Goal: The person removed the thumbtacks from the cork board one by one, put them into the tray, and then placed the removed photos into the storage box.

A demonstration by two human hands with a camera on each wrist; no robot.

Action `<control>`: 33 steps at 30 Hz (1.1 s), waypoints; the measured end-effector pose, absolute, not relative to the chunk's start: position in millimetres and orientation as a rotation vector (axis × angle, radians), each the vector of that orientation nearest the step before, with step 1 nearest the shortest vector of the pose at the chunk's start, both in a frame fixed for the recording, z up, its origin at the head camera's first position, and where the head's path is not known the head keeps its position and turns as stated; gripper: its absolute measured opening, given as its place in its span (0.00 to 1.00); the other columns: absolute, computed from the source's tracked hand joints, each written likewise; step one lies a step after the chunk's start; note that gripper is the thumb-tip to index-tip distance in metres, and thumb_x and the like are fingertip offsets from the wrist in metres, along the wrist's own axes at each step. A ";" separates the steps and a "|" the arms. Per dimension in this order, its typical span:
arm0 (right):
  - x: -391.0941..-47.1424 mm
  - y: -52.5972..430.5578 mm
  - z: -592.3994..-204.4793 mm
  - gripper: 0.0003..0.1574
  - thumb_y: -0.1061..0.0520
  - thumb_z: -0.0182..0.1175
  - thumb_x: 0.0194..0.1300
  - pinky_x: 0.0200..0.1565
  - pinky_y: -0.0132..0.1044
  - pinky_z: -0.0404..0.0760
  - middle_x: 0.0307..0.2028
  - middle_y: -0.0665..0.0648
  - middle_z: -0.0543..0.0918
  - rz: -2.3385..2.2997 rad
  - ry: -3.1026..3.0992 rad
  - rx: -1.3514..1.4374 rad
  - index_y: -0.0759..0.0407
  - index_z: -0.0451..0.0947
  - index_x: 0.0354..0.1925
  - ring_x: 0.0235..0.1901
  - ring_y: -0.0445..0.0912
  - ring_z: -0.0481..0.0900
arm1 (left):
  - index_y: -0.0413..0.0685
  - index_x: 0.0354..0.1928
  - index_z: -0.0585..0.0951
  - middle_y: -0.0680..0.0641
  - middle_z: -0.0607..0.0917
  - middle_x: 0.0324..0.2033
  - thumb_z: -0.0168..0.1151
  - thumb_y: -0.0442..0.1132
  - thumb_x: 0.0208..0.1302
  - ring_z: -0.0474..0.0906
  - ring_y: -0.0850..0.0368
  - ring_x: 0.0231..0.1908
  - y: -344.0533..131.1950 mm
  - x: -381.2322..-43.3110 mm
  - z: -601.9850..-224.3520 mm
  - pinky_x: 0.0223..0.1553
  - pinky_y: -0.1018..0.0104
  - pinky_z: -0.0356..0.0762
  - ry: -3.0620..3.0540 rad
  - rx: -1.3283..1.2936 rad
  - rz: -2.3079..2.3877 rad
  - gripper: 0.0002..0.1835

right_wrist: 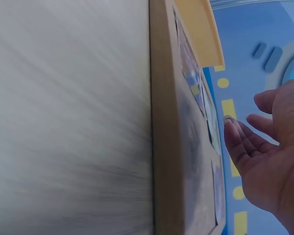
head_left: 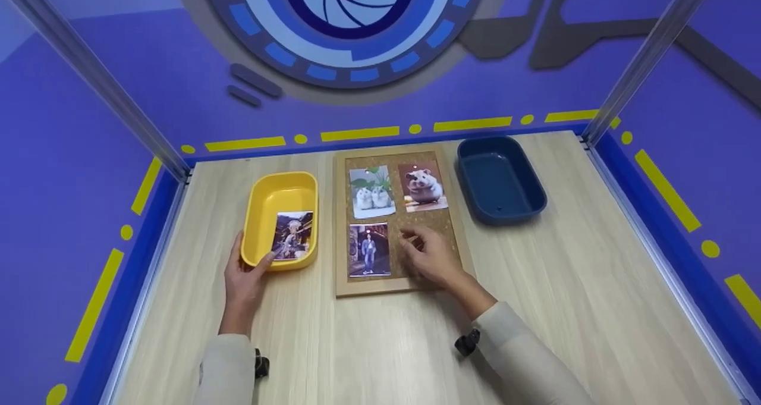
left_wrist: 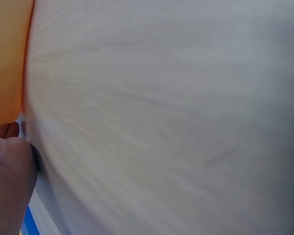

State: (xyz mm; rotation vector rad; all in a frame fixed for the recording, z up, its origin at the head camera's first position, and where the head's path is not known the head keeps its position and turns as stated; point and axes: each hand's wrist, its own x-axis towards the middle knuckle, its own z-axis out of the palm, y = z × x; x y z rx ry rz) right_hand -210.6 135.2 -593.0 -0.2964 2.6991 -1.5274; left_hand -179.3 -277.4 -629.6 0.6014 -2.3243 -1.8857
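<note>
My left hand (head_left: pixel 244 283) grips the near left corner of a yellow bin (head_left: pixel 252 214), thumb over the rim, fingers outside. Inside the bin lies a photo (head_left: pixel 292 235) of a figure in ornate dress. My right hand (head_left: pixel 431 255) hovers over the lower right of a wood-framed corkboard (head_left: pixel 340 238), fingers bent. In the right wrist view a small pale spot shows at its fingertips (right_wrist: pixel 230 128); I cannot tell whether they pinch something. On the board hang a photo of two hamsters (head_left: pixel 372 194), one of a single hamster (head_left: pixel 423 188) and one of a standing person (head_left: pixel 368 250).
A dark blue bin (head_left: pixel 502 182) stands to the right of the board, with nothing seen in it. Blue printed walls (head_left: pixel 368 110) enclose the wooden table (head_left: pixel 571 262) at the back and both sides. A dark wrist camera (head_left: pixel 467 342) sits by the right sleeve.
</note>
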 end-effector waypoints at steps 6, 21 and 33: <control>-207.8 133.9 -599.8 0.21 0.53 0.66 0.75 0.48 0.43 0.87 0.45 0.56 0.91 -1.526 2.693 -0.280 0.60 0.85 0.61 0.41 0.44 0.86 | 0.70 0.87 0.49 0.57 0.54 0.87 0.70 0.47 0.73 0.54 0.56 0.86 -276.5 -173.1 -624.4 0.85 0.57 0.57 -2.267 0.657 -1.901 0.51; -201.6 136.8 -607.1 0.20 0.56 0.66 0.75 0.46 0.39 0.84 0.43 0.56 0.90 -1.575 2.662 -0.261 0.63 0.84 0.60 0.40 0.43 0.84 | 0.40 0.58 0.84 0.40 0.78 0.65 0.82 0.37 0.59 0.72 0.49 0.70 -221.4 -160.6 -613.0 0.76 0.59 0.70 -1.974 0.485 -1.367 0.26; -199.0 131.9 -609.9 0.19 0.62 0.64 0.74 0.41 0.31 0.82 0.44 0.61 0.90 -1.671 2.580 -0.290 0.67 0.84 0.60 0.36 0.41 0.82 | 0.40 0.40 0.90 0.39 0.90 0.38 0.82 0.26 0.50 0.86 0.46 0.42 -133.9 -159.4 -599.1 0.53 0.77 0.81 -1.980 -0.255 -1.314 0.14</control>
